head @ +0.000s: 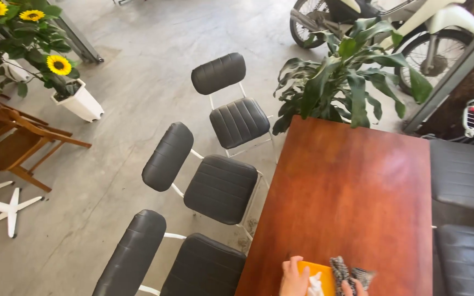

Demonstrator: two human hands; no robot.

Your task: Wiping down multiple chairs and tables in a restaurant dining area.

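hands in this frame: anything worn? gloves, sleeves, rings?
Only the tops of both hands show at the bottom edge. The left hand is bare: no glove, no ring visible on the fingers in view. Of the right hand only a few bare fingertips show. Wrists and forearms are out of frame, so sleeves cannot be told.

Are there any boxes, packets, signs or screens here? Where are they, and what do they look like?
No signs, labels or screens show.
Flat orange rectangular thing: at the near edge of the brown wooden table, under the left hand, a crumpled white tissue on it; it may be a packet, I cannot tell.
Patterned grey cloth: beside it, by the right hand.
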